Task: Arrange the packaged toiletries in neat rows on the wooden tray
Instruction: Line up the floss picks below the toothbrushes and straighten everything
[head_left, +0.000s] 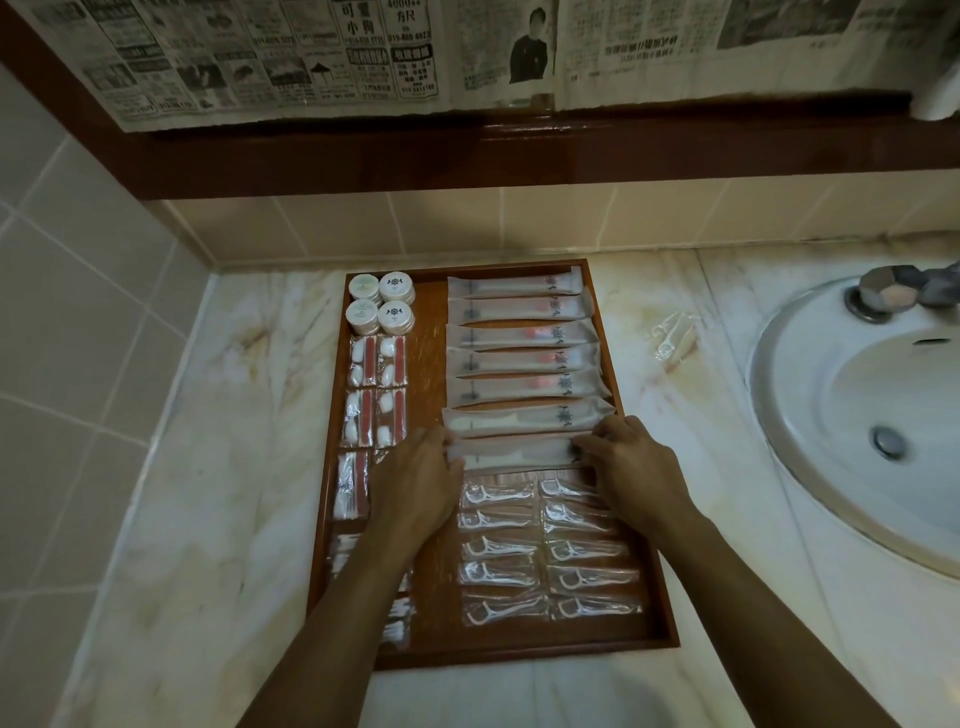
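Both hands down on the wooden tray (631, 332), working the lowest frosted toothbrush packet (511, 453) of the long column on the right side. Left hand (415, 480) pinching the packet's left end, fingers curled over its edge; right hand (626, 467) gripping the right end the same way. Packet lying flat, nearly parallel to the packet above, touching or just overlapping it; hard to tell which.

Just below, two columns of floss pick packets (498, 540), the top ones partly under the right wrist. Left of the tray: round white soaps (382, 309) at the far corner, then cotton swab packets (376, 392) running toward the near edge, some hidden by the left forearm.

Likely risks: sliding the packet upward could shove the slippery packets above out of line, since all lie edge to edge. Lifting the wrists carelessly could drag the glossy floss packets askew. One loose floss packet (670, 335) sitting on the marble table (218, 467) near the sink (852, 415), outside the tray, easy to forget.
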